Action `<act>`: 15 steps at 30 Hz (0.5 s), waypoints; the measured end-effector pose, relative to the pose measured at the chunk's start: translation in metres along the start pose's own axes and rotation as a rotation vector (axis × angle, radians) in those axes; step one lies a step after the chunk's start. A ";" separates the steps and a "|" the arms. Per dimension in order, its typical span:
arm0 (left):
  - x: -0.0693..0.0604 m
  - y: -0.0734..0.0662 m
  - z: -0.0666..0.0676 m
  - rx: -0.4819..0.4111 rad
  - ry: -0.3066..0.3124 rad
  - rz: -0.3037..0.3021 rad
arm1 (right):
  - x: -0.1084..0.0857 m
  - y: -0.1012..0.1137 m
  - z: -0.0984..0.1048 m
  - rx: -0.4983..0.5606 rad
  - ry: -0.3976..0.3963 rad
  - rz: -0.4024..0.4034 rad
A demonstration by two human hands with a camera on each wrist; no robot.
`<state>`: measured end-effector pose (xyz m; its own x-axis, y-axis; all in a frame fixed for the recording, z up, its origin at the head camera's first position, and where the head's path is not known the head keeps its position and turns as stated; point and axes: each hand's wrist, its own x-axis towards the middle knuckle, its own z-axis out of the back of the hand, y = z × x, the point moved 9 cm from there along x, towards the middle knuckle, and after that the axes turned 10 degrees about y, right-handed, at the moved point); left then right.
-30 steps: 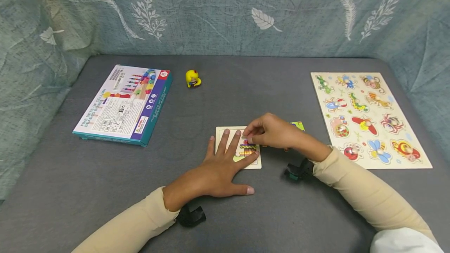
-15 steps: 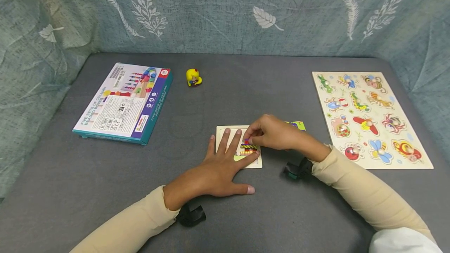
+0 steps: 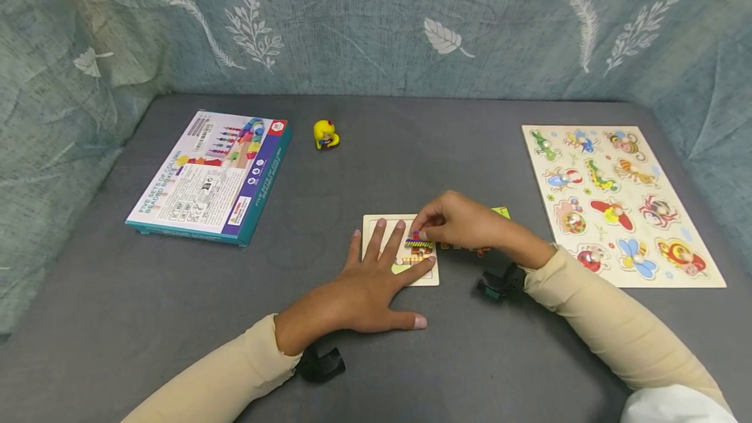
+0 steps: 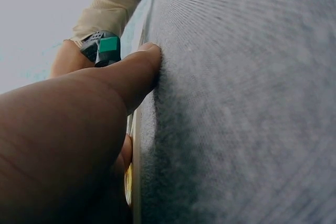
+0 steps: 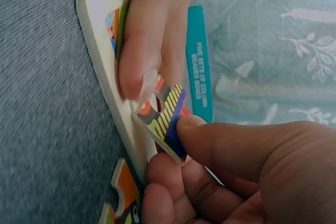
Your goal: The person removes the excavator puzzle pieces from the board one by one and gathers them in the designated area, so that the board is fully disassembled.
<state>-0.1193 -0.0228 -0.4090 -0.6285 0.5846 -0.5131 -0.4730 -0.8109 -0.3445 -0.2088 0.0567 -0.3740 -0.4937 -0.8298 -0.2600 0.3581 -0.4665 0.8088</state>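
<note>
My left hand lies spread over a small pale wooden puzzle board, fingers straight on it and thumb out on the grey cloth. My right hand pinches a jigsaw piece between thumb and fingers at the board's right side. Yellow-and-dark stripes and a purple band mark the piece, which is tilted with a rounded notch in one edge. Under the left fingers, part of a colourful picture shows in the board's recess. In the right wrist view, a loose orange-and-green piece lies beside the board.
At the left lies a teal-edged toy box. A small yellow figure stands farther back. A larger wooden insect puzzle lies at the right. Beyond the right hand, a green piece shows partly. A leaf-patterned curtain hangs behind.
The striped piece has shifted and turned slightly in the right fingers over the board. My left hand keeps its place. The whole head view has moved a little.
</note>
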 end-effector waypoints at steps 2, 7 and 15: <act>0.000 0.000 0.000 0.000 -0.003 0.000 | -0.001 -0.001 0.002 0.009 -0.013 0.006; -0.001 0.000 0.000 0.005 -0.012 0.004 | -0.005 -0.001 0.006 -0.002 -0.037 0.047; -0.001 -0.001 0.001 0.013 -0.015 0.001 | -0.014 -0.003 0.012 0.017 -0.032 0.073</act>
<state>-0.1192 -0.0227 -0.4077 -0.6383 0.5838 -0.5018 -0.4798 -0.8114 -0.3336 -0.2127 0.0737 -0.3665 -0.4918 -0.8511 -0.1837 0.3809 -0.4000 0.8336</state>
